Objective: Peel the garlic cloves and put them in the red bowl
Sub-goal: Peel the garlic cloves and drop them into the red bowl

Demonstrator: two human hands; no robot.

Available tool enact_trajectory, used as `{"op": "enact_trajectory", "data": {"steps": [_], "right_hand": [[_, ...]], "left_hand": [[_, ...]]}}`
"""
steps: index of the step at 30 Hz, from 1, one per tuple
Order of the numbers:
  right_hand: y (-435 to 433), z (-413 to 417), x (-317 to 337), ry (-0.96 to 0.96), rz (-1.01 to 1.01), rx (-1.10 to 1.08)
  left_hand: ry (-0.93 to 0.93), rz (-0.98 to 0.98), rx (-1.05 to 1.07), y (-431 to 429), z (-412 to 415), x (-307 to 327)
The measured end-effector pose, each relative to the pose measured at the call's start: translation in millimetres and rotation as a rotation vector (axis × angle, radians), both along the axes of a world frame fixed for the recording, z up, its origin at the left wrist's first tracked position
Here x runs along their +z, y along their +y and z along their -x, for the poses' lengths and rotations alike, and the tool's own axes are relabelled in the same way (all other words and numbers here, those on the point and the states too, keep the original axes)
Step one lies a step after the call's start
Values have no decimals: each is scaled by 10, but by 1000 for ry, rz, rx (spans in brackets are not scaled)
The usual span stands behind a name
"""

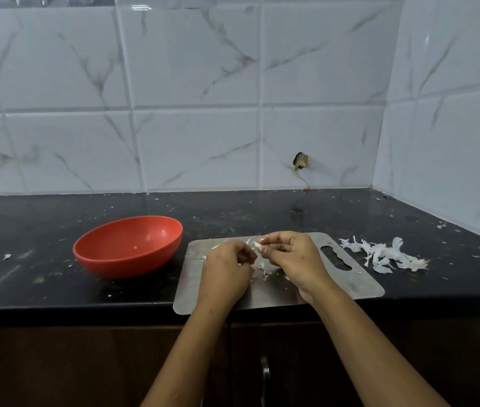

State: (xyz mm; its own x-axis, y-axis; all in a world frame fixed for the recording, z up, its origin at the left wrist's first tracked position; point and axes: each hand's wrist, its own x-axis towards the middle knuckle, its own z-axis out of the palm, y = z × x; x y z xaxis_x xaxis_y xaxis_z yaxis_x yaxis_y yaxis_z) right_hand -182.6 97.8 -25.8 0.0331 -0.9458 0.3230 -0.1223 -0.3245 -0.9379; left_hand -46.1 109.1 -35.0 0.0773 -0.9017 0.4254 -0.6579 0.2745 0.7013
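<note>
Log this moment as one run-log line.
step: peeling | right hand: pinches garlic clove | left hand: curled beside clove, hold unclear | red bowl: only small bits | peel pile: counter, right of steel board

The bowl [128,248] sits left of the cutting board [362,282], peel scraps [385,255] right of it, all on the counter [56,289].

Clove [257,245] aloft; red bowl [127,266] upright, nrly empty
</note>
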Motion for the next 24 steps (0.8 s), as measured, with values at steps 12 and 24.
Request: {"op": "enact_trajectory", "data": {"steps": [12,24], "right_hand": [[11,1,18,-46,1,119],[30,8,24,-59,-20,116]], "left_hand": [[321,109,-35,134,-15,74],[204,187,82,181,21,73]]}}
